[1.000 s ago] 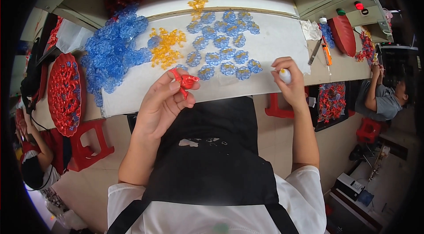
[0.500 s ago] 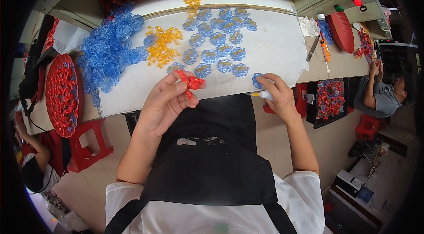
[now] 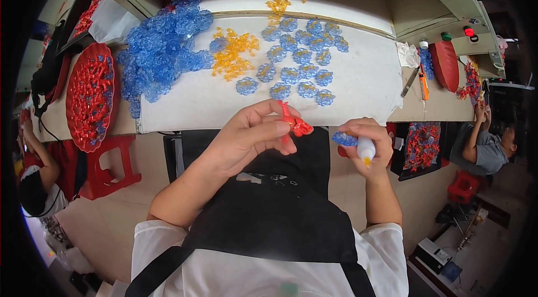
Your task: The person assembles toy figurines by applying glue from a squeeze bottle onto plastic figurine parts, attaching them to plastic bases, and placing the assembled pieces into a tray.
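A small red plastic figure is pinched between the thumb and fingers of my left hand, just off the table's front edge. In my right hand are two things: a blue translucent flower-like piece at the fingertips, and a white squeeze bottle whose yellowish tip points down towards me. The two hands are apart, both over my black apron's far end. Beyond them, several blue pieces with yellow bits on top lie spread on white paper.
A heap of blue pieces and a pile of yellow bits lie to the left. Farther left stands a red tray of red and blue parts. At right are an orange cutter and a black bin. Co-workers sit at both sides.
My right hand has lifted the blue piece off the paper and turned, so the bottle's tip now faces me. My left hand has moved right and lower with the red figure.
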Demonstrator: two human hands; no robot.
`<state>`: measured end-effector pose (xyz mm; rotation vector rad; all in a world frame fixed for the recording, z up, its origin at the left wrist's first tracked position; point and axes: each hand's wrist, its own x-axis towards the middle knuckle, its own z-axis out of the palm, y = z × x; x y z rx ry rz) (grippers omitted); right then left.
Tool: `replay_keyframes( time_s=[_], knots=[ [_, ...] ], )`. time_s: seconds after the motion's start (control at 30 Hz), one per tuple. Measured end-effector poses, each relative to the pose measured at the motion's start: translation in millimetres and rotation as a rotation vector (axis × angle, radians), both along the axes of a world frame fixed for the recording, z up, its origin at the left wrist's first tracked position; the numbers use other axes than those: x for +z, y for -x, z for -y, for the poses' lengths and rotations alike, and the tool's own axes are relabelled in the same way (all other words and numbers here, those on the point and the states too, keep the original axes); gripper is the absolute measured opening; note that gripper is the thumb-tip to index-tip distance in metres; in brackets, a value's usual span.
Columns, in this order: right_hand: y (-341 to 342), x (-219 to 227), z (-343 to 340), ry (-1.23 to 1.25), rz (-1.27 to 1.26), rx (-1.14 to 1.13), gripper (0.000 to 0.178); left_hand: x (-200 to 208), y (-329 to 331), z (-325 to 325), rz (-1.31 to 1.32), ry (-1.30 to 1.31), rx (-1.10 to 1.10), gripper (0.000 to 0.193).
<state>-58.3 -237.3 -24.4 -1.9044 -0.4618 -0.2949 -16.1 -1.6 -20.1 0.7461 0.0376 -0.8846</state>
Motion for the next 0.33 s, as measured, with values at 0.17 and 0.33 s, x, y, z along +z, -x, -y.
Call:
replay_keyframes(
  time_s=[0.17,0.33],
  knots=[
    [-11.6,23.3,-19.3,-0.071,0.035,0.215,0.016,11.9,3.6,2.3,0.048,-0.041,-0.047,0.026],
    [-17.6,28.2,-17.9,-0.034,0.036,0.286,0.028,14.3,3.9,-0.7,0.089,-0.046,-0.105,0.028]
  ],
)
